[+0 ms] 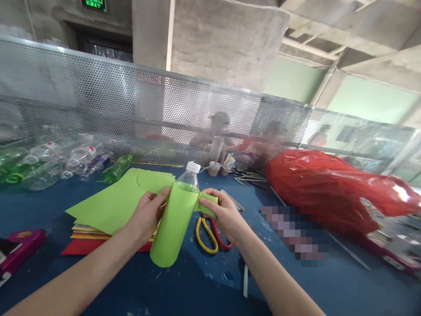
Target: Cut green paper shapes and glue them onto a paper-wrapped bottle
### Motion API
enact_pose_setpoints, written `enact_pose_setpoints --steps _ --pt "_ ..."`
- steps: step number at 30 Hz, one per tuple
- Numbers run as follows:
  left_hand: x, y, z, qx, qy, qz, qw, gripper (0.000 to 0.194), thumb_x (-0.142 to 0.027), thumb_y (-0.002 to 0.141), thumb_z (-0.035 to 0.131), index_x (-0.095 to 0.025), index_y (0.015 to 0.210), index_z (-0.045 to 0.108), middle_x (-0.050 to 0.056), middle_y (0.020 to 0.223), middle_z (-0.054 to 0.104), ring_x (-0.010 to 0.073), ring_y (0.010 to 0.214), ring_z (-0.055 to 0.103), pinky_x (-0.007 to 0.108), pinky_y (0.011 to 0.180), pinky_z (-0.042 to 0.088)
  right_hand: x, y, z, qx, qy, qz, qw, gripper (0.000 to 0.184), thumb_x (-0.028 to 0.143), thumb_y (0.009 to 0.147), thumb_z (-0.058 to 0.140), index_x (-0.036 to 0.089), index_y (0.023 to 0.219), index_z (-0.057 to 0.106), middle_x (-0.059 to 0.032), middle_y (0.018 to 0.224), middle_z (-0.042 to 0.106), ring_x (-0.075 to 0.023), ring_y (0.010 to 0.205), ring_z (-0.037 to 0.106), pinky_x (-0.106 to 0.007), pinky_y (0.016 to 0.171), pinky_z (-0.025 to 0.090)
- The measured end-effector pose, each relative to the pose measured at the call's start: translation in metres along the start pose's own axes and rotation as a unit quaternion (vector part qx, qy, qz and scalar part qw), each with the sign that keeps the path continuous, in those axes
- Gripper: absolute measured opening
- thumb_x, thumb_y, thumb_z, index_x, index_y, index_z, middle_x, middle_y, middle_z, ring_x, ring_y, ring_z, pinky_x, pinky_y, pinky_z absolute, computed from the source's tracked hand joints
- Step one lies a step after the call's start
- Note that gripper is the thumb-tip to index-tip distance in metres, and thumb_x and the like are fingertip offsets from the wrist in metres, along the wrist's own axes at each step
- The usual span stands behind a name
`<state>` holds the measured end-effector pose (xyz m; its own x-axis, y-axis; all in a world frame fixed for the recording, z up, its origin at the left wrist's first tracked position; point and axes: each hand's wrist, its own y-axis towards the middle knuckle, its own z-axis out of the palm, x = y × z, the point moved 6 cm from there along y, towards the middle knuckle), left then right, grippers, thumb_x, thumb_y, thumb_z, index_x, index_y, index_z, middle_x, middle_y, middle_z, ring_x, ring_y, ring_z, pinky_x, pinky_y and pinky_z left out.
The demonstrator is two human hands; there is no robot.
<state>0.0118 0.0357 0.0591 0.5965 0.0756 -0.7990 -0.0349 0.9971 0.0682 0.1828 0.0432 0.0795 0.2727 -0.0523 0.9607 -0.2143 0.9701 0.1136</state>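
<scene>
A clear plastic bottle [188, 177] with a white cap stands tilted in the middle, its body wrapped in a sheet of green paper [174, 224]. My left hand [151, 213] is closed on the wrapped bottle's left side near the upper edge of the paper. On the right, my right hand [222, 210] pinches the loose end of the green sheet, which sticks out from the bottle. Scissors [207, 237] with one yellow and one red handle loop lie on the table just below my right hand, their blades hidden.
A stack of coloured paper [115, 202] lies left, with plastic bottles [79, 158] behind it. A magenta tool [24, 252] is at the left edge. A red plastic bag [322, 188] fills the right. Small cups [214, 169] stand before a perforated metal screen [144, 109], people beyond.
</scene>
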Motion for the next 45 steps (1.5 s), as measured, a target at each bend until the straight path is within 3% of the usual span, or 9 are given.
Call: enact_pose_setpoints --steps 5,11,16,31,45 --pt "0.0 0.0 0.003 0.012 -0.003 -0.005 1.0 0.025 -0.033 0.067 0.078 -0.015 0.081 0.069 0.002 0.071 0.074 0.0157 0.057 0.066 0.026 0.056 0.053 0.0 0.0 0.003 0.016 0.01 -0.01 1.0 0.032 0.033 0.06 0.083 0.019 0.08 0.062 0.003 0.072 0.066 -0.0102 0.063 0.062 -0.023 0.063 0.049" --pt "0.002 -0.001 0.001 -0.022 -0.01 -0.012 1.0 0.026 -0.034 0.065 0.08 -0.015 0.076 0.066 0.002 0.067 0.073 0.0162 0.058 0.066 0.025 0.054 0.052 0.0 -0.004 0.007 0.024 0.011 0.013 1.0 0.035 0.034 0.06 0.083 0.019 0.084 0.063 0.001 0.078 0.067 -0.0118 0.069 0.064 -0.024 0.069 0.051" --pt "0.001 -0.002 0.007 0.01 -0.011 -0.004 1.0 0.027 -0.036 0.066 0.079 -0.016 0.081 0.067 0.001 0.067 0.073 0.0177 0.059 0.067 0.027 0.055 0.052 0.0 -0.003 0.005 0.02 -0.018 0.006 1.0 0.033 0.034 0.06 0.083 0.018 0.079 0.062 0.002 0.073 0.066 -0.0103 0.063 0.06 -0.021 0.06 0.047" --pt "0.001 -0.004 0.004 -0.025 -0.016 -0.019 0.999 0.028 -0.032 0.058 0.084 -0.017 0.071 0.064 0.0 0.066 0.073 0.017 0.059 0.067 0.026 0.055 0.052 -0.006 0.001 0.0 0.034 0.015 0.009 0.999 0.026 0.03 0.062 0.083 0.016 0.08 0.068 0.0003 0.075 0.07 -0.01 0.065 0.063 -0.021 0.064 0.048" --pt "0.002 -0.009 0.014 0.031 -0.011 -0.016 0.999 0.023 -0.032 0.069 0.077 -0.017 0.085 0.069 0.002 0.077 0.075 0.0182 0.068 0.069 0.027 0.062 0.055 -0.004 -0.003 0.003 0.027 0.047 0.047 0.997 0.031 0.031 0.056 0.086 0.018 0.073 0.062 0.0027 0.071 0.068 -0.0101 0.065 0.064 -0.023 0.067 0.051"
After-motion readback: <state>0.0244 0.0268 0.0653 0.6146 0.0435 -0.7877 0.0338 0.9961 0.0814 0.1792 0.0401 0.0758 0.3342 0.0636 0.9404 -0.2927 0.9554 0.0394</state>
